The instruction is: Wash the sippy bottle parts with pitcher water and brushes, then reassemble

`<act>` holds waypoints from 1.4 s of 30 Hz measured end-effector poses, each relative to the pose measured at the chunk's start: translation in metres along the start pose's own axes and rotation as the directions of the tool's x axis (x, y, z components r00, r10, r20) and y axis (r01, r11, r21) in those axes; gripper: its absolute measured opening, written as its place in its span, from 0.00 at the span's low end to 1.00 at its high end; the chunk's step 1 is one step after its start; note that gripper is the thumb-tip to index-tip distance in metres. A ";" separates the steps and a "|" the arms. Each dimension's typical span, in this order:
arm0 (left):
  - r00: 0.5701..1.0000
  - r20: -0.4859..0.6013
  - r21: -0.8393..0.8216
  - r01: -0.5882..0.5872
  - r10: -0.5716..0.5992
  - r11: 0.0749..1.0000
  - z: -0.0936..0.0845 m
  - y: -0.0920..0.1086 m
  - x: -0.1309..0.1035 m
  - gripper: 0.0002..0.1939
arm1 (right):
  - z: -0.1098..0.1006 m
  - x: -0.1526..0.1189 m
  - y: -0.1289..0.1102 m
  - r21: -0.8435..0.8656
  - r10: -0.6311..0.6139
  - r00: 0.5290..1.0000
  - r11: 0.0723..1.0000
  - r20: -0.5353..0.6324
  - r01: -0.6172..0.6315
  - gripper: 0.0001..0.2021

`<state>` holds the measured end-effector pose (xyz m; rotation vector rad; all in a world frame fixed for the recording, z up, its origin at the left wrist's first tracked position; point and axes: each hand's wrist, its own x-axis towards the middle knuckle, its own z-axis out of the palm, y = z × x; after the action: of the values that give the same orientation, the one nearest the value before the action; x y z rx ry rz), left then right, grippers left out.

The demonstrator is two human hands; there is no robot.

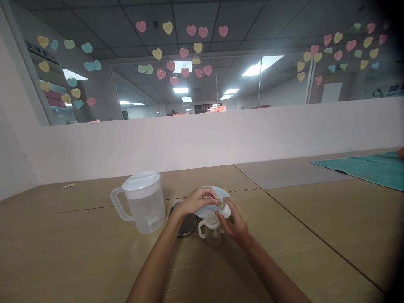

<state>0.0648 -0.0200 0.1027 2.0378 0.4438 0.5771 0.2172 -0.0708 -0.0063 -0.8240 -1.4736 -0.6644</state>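
My right hand (236, 221) grips a small white collar with a clear tip (225, 209), which looks like a baby bottle nipple. The fingers of my left hand (202, 200) pinch at its clear end, pointing in from the left. Just below, a small clear cup with a white handle (212, 233) stands upright on the table, its pale top right under my hands. Behind them lies a white plate (217, 192), partly hidden by my hands. A bit of something green (232, 219) shows beside my right fingers; its kind is unclear.
A large clear pitcher with a white lid (147, 206) stands left of my hands. Between it and the cup is a dark round dish (187, 227), partly behind my left wrist. A teal cloth (372, 168) lies at the far right, a person's fingertip at its edge.
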 end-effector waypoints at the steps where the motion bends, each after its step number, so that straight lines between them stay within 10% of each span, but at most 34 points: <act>1: 1.000 -0.010 -0.013 0.001 -0.001 1.000 0.000 -0.002 0.001 0.14 | 0.000 0.000 0.000 -0.005 -0.001 1.000 1.000 -0.007 0.001 0.23; 10: 0.999 -0.011 -0.032 -0.037 0.037 0.999 0.001 -0.008 0.003 0.14 | -0.003 0.002 0.001 -0.045 -0.062 0.998 0.997 0.021 0.063 0.22; 27: 0.995 -0.013 0.687 -0.061 0.097 0.724 0.021 0.052 -0.019 0.13 | -0.012 0.005 0.014 -0.071 -0.140 0.989 0.987 0.038 0.142 0.24; 37: 0.990 -0.099 0.536 -0.033 0.102 0.843 0.010 0.052 -0.023 0.18 | -0.006 -0.002 0.003 -0.010 0.208 0.966 0.977 -0.151 -0.212 0.21; 42: 0.999 -0.052 0.545 0.033 -0.005 0.838 -0.007 0.023 -0.019 0.18 | 0.006 -0.015 -0.016 0.226 0.000 0.999 0.974 -0.035 0.008 0.22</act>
<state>0.0472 -0.0367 0.1216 2.5640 0.7226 0.5267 0.2002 -0.0766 -0.0208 -0.6306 -1.4880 -0.5005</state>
